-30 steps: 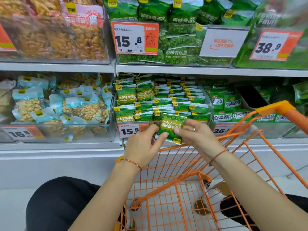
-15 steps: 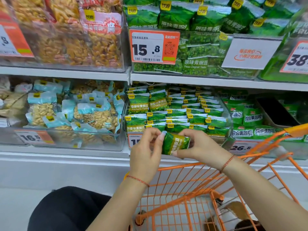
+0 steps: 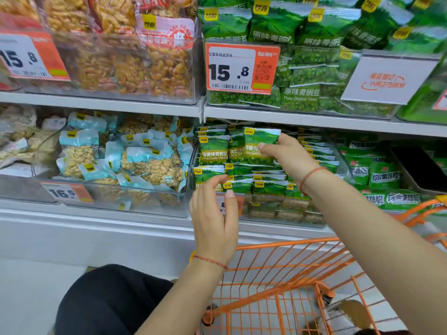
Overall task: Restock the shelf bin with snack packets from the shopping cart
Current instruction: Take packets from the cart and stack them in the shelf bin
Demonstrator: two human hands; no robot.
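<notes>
My right hand [image 3: 289, 155] grips a green garlic-pea snack packet [image 3: 257, 143] by its right edge and holds it upright inside the clear shelf bin [image 3: 321, 220], beside other standing packets of the same kind [image 3: 214, 151]. Rows of matching green packets [image 3: 266, 186] fill the bin below and behind it. My left hand [image 3: 214, 218] hovers in front of the bin with relaxed, slightly bent fingers and holds nothing. The orange wire shopping cart [image 3: 285, 247] stands below both arms; its visible floor shows no packets.
A bin of pale blue nut packets [image 3: 145, 163] stands to the left, a bin of darker green packets [image 3: 384, 177] to the right. The shelf above [image 3: 314, 118] carries larger green pea bags and orange snack bags behind price tags. My dark-clothed knee [image 3: 108, 303] is at lower left.
My right hand has lifted the packet from in front of the bin up into it. My left hand has let go of the packet and stays lower, in front of the bin.
</notes>
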